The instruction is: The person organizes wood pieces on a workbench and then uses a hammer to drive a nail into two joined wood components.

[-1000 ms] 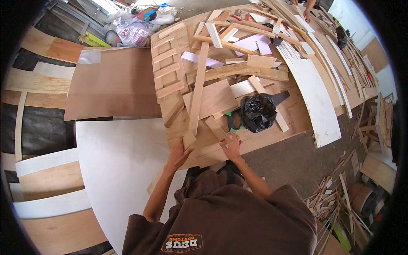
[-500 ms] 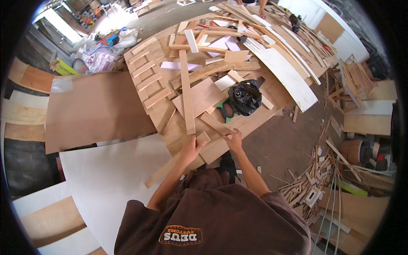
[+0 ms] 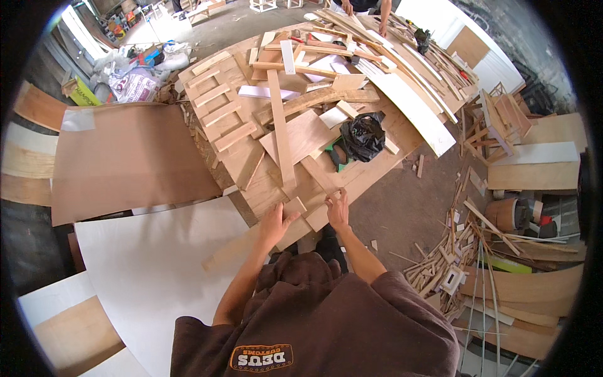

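My left hand [image 3: 274, 226] is wrapped round a long, flat wooden board [image 3: 294, 205], which slants from beneath my forearm to the near edge of the worktable. Just right of it, my right hand [image 3: 338, 208] has its fingers bent and pressed together at the near end of a short wooden strip [image 3: 319, 174]. Whatever those fingers pinch, if anything, is too small to make out. Ahead of my left hand, a narrow plank [image 3: 276, 119] runs away across the table. A thin plywood panel [image 3: 298, 139] lies under that plank.
A black plastic bag [image 3: 364, 135] sits on the table beside a green and black object [image 3: 337, 156]. Curved wooden pieces [image 3: 320, 102] and a white panel [image 3: 411, 110] lie farther off. Scrap wood [image 3: 440, 267] is heaped on the floor at right. Another person's hand [image 3: 383, 26] shows at the far end.
The whole view has shifted a little. My right hand sits slightly closer to my left one. My left hand keeps its grip on the board.
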### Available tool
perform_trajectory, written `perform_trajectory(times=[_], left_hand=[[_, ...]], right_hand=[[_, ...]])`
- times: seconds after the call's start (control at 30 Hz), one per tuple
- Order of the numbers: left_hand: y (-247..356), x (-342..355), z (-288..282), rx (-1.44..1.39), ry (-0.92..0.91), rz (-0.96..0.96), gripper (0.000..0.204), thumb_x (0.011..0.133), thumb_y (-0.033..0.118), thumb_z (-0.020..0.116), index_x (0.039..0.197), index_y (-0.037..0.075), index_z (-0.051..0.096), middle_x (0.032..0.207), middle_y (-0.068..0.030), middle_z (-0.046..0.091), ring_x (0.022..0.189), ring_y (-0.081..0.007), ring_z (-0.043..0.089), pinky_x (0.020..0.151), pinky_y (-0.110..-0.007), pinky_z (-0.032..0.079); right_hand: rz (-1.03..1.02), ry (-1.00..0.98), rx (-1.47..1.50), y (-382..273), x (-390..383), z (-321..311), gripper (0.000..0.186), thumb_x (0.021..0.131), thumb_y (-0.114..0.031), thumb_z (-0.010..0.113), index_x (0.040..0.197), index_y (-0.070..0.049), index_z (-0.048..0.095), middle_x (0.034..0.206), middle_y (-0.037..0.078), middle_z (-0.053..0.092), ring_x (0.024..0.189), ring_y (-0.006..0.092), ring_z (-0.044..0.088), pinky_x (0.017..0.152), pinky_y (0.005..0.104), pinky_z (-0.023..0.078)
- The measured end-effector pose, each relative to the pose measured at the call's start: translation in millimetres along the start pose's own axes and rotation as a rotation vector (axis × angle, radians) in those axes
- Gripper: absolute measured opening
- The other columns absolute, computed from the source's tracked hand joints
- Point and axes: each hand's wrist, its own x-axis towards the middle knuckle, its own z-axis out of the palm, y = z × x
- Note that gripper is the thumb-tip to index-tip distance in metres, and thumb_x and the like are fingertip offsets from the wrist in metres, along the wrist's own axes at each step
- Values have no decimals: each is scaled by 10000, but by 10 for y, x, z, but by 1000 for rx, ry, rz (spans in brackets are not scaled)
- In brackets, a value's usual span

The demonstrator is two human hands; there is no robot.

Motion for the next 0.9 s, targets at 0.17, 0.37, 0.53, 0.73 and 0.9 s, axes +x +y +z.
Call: perform_trajectory(times=[0.17,0.37,0.53,0.73,0.9], left_hand=[[118,6,-261,-53,224,54,670,979,589,538,1016,-78,587,812,-269,657,757,-457,641,689,-517,492],[431,330,-432,-238,89,-156,593,1050,495,438,879,-31,651,775,-270,651,767,-463,637,674,-503,484],[567,612,-417,-269,124,-106,636,1012,531,515,846,-66,656,726,-248,644,681,-405,631,640,-461,464],[507,994,-527,-344,-12,-140,705,900,646,632,846,-53,704,659,-157,645,613,-307,621,599,-408,479],[517,1187,-412,-143,-6,-147,731,866,693,638,802,-31,712,584,-128,606,548,-282,593,555,-399,461]], right_hand=[[-102,39,-40,-554,24,-533,111,860,-63,701,970,-77,706,1410,252,437,1180,444,572,941,484,513],[-265,-107,-129,-751,312,-978,131,886,-69,672,1006,-105,711,1407,203,442,1128,429,600,923,468,522],[-265,-126,-79,-826,611,-919,97,901,-93,672,990,-98,710,1402,148,452,1113,380,620,924,468,526],[-386,-241,-3,-624,773,-872,63,909,-98,672,962,-85,704,1475,119,447,1157,364,622,940,453,527],[-494,-339,53,-521,797,-951,62,899,-108,689,953,-82,700,1566,78,419,1203,339,611,950,460,518]])
